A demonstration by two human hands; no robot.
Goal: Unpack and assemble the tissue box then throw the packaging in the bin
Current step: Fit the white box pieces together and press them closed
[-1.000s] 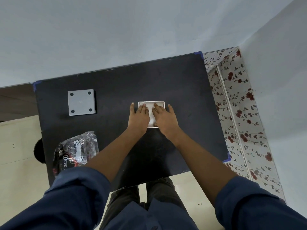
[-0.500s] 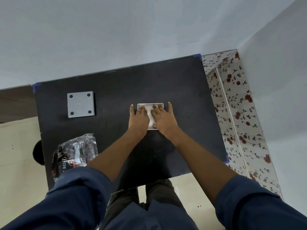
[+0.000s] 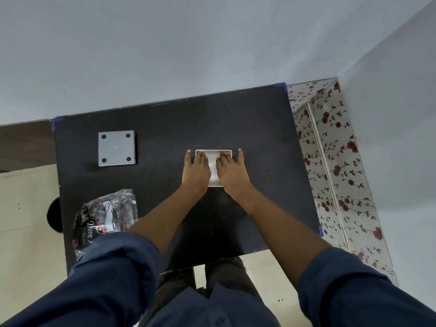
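A white, open-topped tissue box part (image 3: 213, 166) lies flat at the middle of the black table (image 3: 212, 119). Both hands rest flat on it, side by side. My left hand (image 3: 195, 172) covers its left half and my right hand (image 3: 232, 173) its right half, fingers stretched toward the far rim. Only a strip between the hands and the far edge shows. A grey square plate with a dark dot at each corner (image 3: 116, 148) lies at the far left. The crumpled clear plastic packaging with dark print (image 3: 106, 215) lies at the near left, partly under my left sleeve.
A pale wall runs along the table's far edge. A floral-patterned surface (image 3: 330, 161) borders the right side. A dark round object (image 3: 53, 217) shows beside the table's left edge, on the pale floor. My legs stand at the near edge.
Both hands have stayed flat on the white box, with the fingers spreading slightly wider. The view has tilted a little; nothing else on the table has moved.
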